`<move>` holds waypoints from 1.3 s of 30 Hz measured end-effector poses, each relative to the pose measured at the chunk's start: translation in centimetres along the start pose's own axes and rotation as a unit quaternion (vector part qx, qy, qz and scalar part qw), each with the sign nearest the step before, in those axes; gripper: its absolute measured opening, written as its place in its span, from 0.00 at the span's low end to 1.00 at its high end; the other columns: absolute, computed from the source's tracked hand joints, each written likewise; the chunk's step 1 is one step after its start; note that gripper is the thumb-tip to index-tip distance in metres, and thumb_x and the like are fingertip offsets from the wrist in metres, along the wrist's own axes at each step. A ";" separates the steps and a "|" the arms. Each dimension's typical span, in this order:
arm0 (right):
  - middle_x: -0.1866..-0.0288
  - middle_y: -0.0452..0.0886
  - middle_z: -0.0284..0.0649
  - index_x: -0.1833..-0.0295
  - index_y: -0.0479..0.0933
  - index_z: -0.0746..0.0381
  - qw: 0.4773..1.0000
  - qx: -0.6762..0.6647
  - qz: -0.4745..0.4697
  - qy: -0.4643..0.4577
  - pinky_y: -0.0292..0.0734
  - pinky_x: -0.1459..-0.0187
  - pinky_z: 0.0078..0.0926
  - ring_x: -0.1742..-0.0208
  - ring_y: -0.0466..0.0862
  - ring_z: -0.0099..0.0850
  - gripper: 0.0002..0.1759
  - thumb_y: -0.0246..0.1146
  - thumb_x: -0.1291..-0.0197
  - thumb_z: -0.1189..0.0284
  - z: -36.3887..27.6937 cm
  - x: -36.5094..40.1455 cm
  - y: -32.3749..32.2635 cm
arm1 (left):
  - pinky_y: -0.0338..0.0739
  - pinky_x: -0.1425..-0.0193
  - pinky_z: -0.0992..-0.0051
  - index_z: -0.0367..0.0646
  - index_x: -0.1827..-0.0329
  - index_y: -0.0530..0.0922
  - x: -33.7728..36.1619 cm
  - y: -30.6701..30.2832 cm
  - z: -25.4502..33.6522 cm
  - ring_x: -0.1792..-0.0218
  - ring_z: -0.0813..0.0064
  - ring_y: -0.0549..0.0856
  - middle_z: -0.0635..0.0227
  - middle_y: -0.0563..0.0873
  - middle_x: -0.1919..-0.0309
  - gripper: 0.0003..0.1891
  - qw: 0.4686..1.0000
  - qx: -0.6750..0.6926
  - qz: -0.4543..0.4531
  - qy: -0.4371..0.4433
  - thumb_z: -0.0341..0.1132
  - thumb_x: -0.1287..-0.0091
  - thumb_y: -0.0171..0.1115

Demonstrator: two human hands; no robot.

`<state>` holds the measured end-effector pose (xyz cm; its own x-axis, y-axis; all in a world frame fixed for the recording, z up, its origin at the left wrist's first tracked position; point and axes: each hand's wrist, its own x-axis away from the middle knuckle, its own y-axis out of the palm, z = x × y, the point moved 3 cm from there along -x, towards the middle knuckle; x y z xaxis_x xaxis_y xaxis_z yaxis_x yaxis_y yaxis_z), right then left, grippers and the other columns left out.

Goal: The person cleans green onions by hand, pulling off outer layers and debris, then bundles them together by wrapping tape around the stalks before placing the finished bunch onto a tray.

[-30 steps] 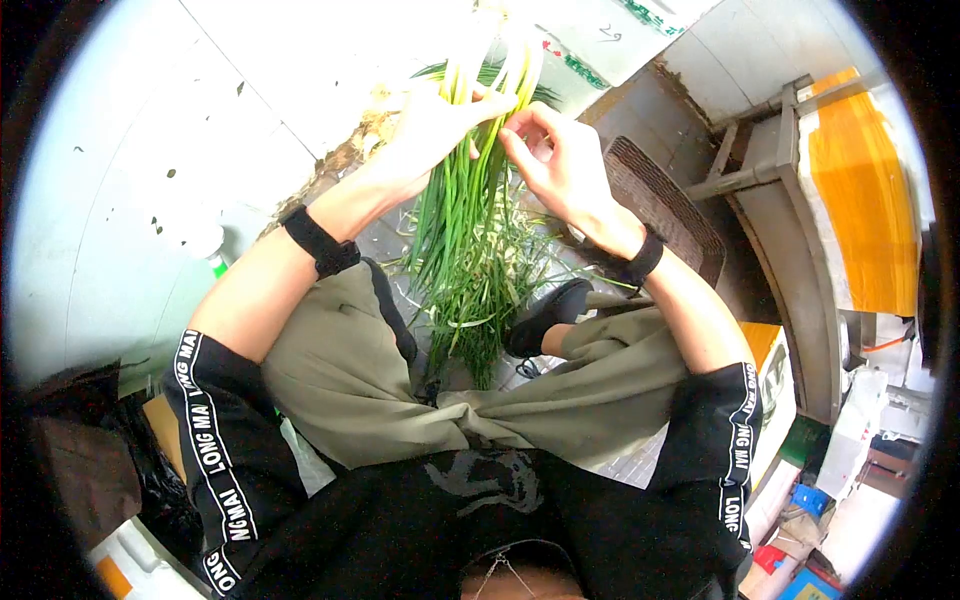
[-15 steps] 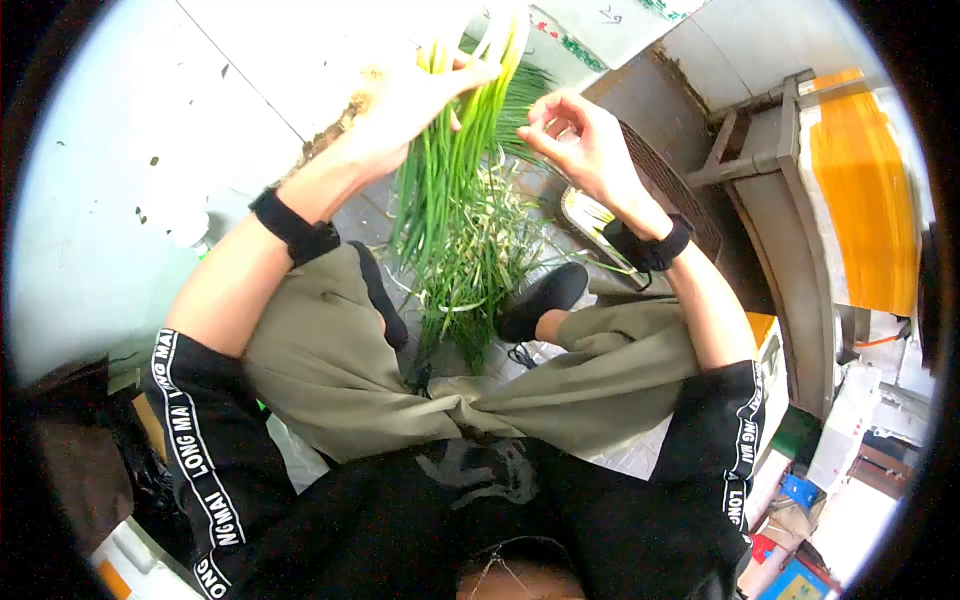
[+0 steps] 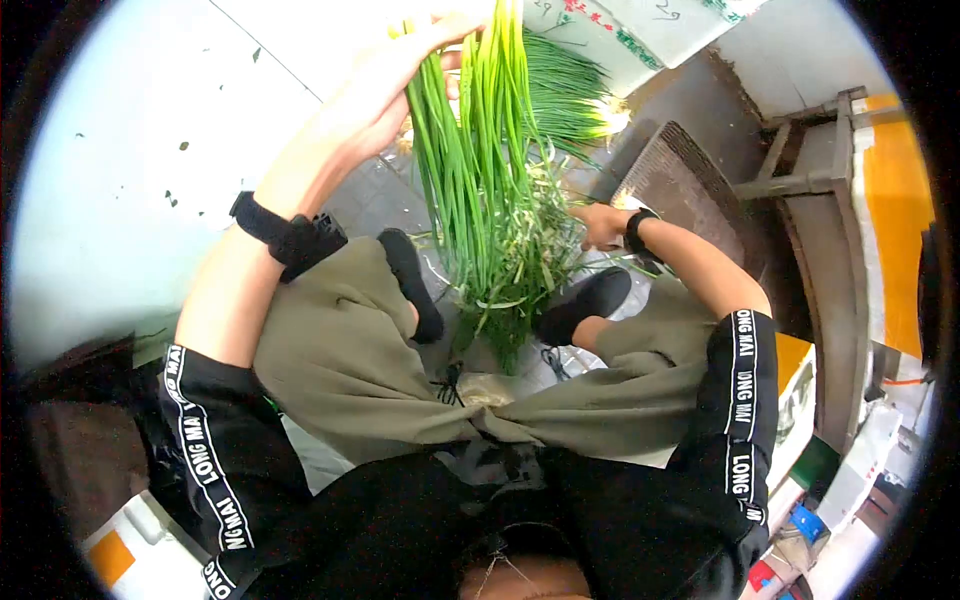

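At the top centre, my left hand (image 3: 400,75) is closed round a bunch of long green stalks (image 3: 490,130), whose leafy ends hang down toward the floor. Beneath them lies a loose pile of trimmings (image 3: 510,310) between my feet. My right hand (image 3: 603,226) is low, at the right side of that pile, with its fingers curled together; whatever they hold is too small to make out. Another bundle of green stalks (image 3: 560,95) lies on the floor behind, its pale root ends toward the right.
A brown woven mat or tray (image 3: 680,175) is right of my right hand. Beyond it stands a metal-framed stand (image 3: 845,180) beside an orange-and-white box (image 3: 890,220). White boxes (image 3: 650,35) with writing are at the back. My black shoes (image 3: 590,300) flank the trimmings.
My right hand has dropped from beside the held bunch to the edge of the trimmings. The left hand still grips the stalks. The view has shifted, showing more of the bundle behind.
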<state>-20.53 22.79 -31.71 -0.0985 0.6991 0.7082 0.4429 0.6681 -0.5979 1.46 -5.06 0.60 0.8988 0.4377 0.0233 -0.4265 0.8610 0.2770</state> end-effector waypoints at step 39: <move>0.60 0.81 0.24 0.40 0.79 0.62 0.819 -0.404 0.370 -0.170 0.75 0.59 0.14 0.63 0.77 0.12 0.19 0.62 0.28 0.61 -14.0 23.7 -22.3 | 0.77 0.56 0.83 0.41 0.34 0.76 -1.7 2.6 -0.6 0.47 0.78 0.84 0.66 0.85 0.44 0.23 0.998 -0.046 -0.035 -0.016 0.45 0.25 0.61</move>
<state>-20.32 20.91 3.69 0.2811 0.9590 0.0358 0.9251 -0.2609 -0.2760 -1.25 -3.37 0.67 0.9286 0.3690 0.0384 -0.3694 0.9098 0.1895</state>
